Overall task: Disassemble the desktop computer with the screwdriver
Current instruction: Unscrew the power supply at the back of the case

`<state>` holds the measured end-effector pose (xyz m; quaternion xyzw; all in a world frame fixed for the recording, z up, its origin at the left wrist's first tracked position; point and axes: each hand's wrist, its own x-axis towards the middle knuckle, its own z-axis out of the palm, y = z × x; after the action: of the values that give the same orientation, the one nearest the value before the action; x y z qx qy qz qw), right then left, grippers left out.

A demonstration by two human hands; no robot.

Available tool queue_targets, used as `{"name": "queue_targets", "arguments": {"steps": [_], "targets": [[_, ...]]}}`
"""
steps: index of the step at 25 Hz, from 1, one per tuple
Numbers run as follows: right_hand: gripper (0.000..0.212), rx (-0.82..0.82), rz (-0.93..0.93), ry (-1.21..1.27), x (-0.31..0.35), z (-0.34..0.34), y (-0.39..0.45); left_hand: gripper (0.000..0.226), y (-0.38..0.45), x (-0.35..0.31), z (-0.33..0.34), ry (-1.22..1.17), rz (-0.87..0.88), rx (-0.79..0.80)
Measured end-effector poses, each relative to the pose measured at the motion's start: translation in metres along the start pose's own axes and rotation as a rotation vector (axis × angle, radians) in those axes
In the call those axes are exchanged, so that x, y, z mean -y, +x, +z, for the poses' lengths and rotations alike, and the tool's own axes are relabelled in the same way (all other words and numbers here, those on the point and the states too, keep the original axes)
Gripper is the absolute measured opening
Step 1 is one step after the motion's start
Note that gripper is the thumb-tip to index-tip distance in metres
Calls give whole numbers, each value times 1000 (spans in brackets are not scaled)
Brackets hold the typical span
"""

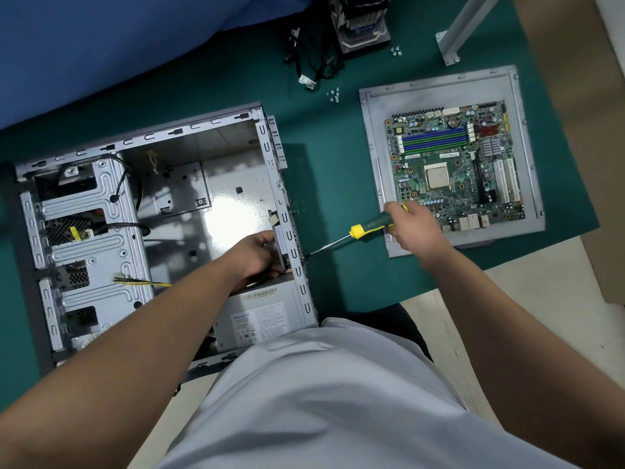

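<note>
The screwdriver (368, 228) is gripped by the right hand (411, 228); the stiff, sharp-edged steel case (291, 211) is braced inside its rear wall by the left hand (258, 253).

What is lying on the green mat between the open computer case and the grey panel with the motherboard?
In the head view, only the screwdriver crosses that stretch of green mat, held by the right hand, its tip at the computer case.

surface: green mat (338, 184) over table | upper left: blue cloth (101, 45) | lower right: pale floor (507, 316) | upper right: grey metal post (466, 25)
</note>
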<state>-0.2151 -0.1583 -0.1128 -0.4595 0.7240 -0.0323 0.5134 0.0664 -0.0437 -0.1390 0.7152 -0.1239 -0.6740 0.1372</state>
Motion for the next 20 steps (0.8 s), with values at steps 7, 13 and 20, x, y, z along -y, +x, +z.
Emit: {"name": "queue_targets", "arguments": {"steps": [7,13,20], "targets": [[51,130,-143,-157,-5,-18,-2,44,-4,-4,4,3,-18,-35],[20,259,-39,158,-5,-18,0,31,-12,-7,7,-19,-4,-6],[15,246,-6,215,-5,-18,-3,26,-18,-9,6,-63,1,28]]}}
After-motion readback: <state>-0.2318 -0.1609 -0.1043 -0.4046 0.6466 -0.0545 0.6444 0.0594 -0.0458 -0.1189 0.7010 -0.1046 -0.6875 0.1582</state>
